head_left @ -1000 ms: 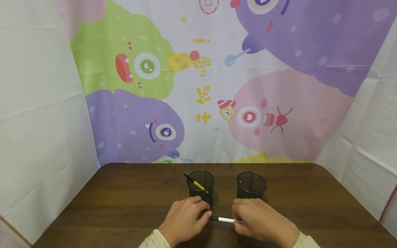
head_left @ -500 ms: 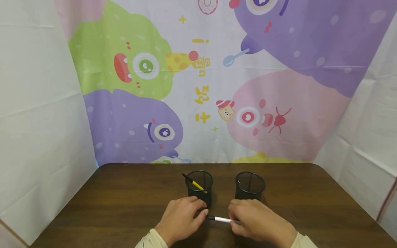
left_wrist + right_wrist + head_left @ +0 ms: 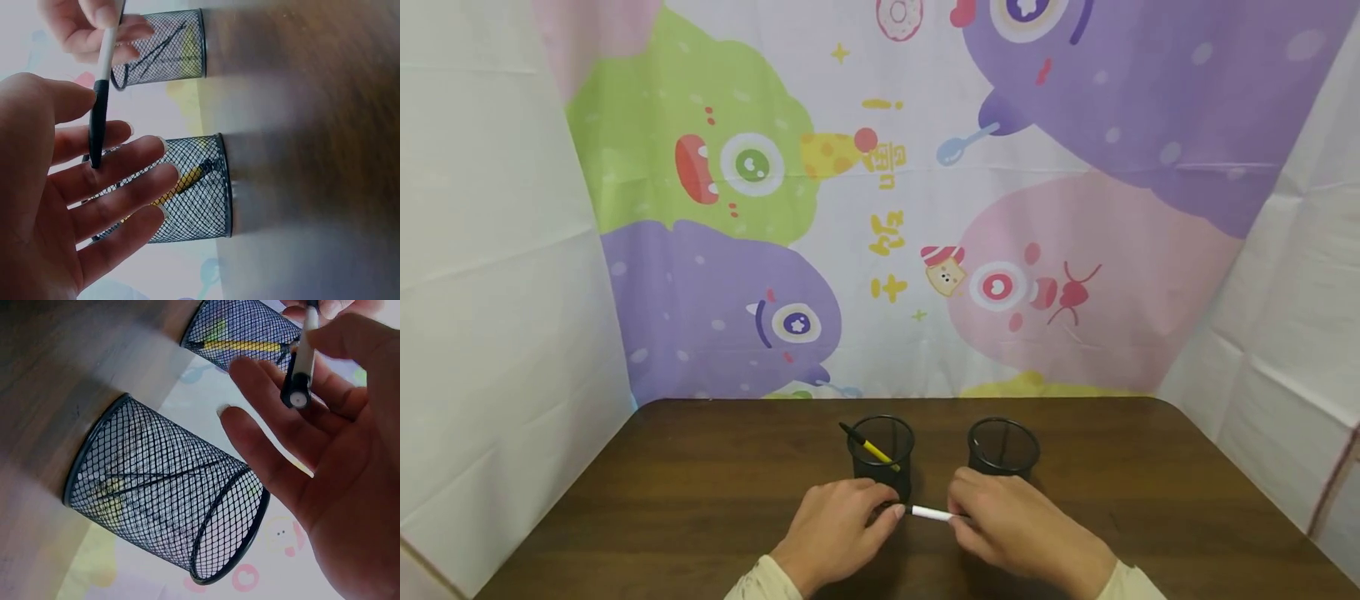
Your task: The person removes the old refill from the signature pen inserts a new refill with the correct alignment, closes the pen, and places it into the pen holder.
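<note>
A white pen [image 3: 931,513] with a black end lies level between my two hands, above the table. My left hand [image 3: 838,529] pinches its black end between thumb and index finger, the other fingers spread out in the left wrist view. My right hand [image 3: 1022,525] pinches the white barrel [image 3: 304,359] near the end with the black clip. Behind my left hand stands a black mesh pen cup [image 3: 881,483] with a yellow pen [image 3: 877,452] leaning in it. A second black mesh cup [image 3: 150,481] stands behind my right hand; no pen shows in it.
Both cups stand on a dark brown wooden table [image 3: 715,475]. A cloth backdrop [image 3: 895,350] with cartoon monsters hangs at the table's far edge. White cloth walls [image 3: 497,317] close in the left and right sides.
The white pen has risen slightly in the head view, and my right hand has shifted a little with it. Both hands keep their pinch. The cups have stayed in place.
</note>
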Demonstrator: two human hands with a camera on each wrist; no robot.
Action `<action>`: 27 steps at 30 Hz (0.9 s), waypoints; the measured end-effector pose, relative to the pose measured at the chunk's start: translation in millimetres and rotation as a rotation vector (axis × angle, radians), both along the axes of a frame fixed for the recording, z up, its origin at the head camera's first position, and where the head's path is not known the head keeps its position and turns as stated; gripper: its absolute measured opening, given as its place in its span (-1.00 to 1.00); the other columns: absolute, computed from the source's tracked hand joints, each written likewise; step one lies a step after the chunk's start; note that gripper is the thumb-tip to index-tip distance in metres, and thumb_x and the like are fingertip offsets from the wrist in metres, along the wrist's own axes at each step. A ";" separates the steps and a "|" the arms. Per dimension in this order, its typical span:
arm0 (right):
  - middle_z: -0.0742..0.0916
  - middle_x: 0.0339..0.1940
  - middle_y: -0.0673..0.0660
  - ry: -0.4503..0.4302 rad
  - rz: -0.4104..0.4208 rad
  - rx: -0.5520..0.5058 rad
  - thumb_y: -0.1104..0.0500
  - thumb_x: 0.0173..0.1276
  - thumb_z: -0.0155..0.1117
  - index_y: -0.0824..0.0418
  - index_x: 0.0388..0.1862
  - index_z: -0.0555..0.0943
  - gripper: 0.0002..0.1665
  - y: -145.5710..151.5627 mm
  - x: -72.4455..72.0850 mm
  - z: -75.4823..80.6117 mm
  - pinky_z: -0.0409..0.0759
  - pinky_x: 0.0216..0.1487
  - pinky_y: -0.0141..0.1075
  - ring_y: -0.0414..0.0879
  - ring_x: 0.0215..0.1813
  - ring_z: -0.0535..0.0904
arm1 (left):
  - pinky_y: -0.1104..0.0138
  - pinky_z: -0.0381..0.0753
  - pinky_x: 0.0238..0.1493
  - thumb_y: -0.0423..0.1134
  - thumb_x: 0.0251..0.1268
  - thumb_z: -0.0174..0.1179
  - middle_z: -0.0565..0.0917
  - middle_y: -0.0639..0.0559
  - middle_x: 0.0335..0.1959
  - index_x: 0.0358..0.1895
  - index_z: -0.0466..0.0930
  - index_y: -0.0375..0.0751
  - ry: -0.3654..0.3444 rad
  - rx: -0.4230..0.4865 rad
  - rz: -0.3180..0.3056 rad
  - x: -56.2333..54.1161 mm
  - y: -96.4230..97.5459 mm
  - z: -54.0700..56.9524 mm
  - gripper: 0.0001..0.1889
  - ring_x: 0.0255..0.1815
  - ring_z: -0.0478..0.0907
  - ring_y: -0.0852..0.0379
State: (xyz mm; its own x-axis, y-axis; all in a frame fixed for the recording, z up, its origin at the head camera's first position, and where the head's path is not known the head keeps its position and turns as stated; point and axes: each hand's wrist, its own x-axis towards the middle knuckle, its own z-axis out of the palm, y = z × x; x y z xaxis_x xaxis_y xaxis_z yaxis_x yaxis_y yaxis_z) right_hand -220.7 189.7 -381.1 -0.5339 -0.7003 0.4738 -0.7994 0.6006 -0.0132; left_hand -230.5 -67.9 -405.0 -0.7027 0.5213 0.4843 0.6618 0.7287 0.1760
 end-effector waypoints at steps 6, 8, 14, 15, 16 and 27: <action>0.52 -0.27 -0.18 0.108 0.035 -0.049 0.21 0.24 0.37 0.00 -0.35 0.51 -0.81 0.2 -3.6 0.4 0.45 -0.46 -0.52 -0.42 -0.41 0.41 | 0.28 0.59 -0.45 0.02 0.40 0.22 0.73 0.28 -0.27 -0.20 0.74 0.07 0.022 0.002 0.000 0.5 -1.3 0.5 -0.81 -0.33 0.65 0.29; 0.54 -0.23 -0.16 0.128 0.041 -0.055 0.21 0.25 0.37 0.00 -0.34 0.52 -0.82 0.2 -4.1 -0.1 0.46 -0.45 -0.51 -0.41 -0.40 0.44 | 0.29 0.57 -0.47 0.01 0.37 0.24 0.72 0.30 -0.29 -0.21 0.74 0.07 0.019 0.003 -0.006 0.4 -1.8 0.9 -0.83 -0.35 0.64 0.31; 0.57 -0.16 -0.13 0.158 0.038 -0.057 0.20 0.25 0.37 0.01 -0.34 0.52 -0.83 0.1 -3.4 -1.2 0.49 -0.44 -0.48 -0.38 -0.38 0.48 | 0.34 0.52 -0.51 -0.02 0.34 0.30 0.68 0.36 -0.35 -0.24 0.72 0.09 0.023 0.013 -0.036 0.0 -2.0 1.2 -0.89 -0.42 0.58 0.38; 0.56 -0.18 -0.13 0.157 0.039 -0.055 0.20 0.26 0.37 0.01 -0.33 0.52 -0.82 -0.1 -3.1 -1.1 0.49 -0.45 -0.48 -0.38 -0.38 0.47 | 0.34 0.52 -0.51 -0.03 0.35 0.30 0.68 0.35 -0.35 -0.24 0.71 0.09 0.026 0.015 -0.040 -0.2 -2.0 0.8 -0.89 -0.42 0.58 0.38; 0.56 -0.20 -0.14 0.158 0.040 -0.055 0.21 0.25 0.37 0.01 -0.33 0.51 -0.82 -0.1 -2.9 -0.9 0.48 -0.45 -0.49 -0.38 -0.39 0.46 | 0.35 0.52 -0.51 -0.03 0.35 0.29 0.68 0.35 -0.34 -0.24 0.71 0.09 0.030 0.016 -0.043 -0.5 -1.9 0.6 -0.90 -0.41 0.58 0.38; 0.57 -0.41 -0.26 0.119 -0.023 -0.078 0.16 0.25 0.40 -0.03 -0.29 0.59 -0.86 -3.0 1.0 4.9 0.42 -0.51 -0.48 -0.43 -0.49 0.39 | 0.37 0.51 -0.53 -0.05 0.43 0.24 0.70 0.32 -0.33 -0.20 0.70 0.06 0.096 0.039 -0.057 -1.6 -2.5 1.5 -0.89 -0.45 0.55 0.40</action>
State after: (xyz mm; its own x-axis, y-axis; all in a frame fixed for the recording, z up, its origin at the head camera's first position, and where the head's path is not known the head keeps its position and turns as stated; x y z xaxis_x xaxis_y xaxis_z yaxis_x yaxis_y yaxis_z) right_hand -219.7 186.7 -376.2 -0.4863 -0.6469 0.5874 -0.7839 0.6200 0.0338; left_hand -232.1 -70.4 -403.4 -0.6220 0.5385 0.5684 0.7169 0.6836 0.1369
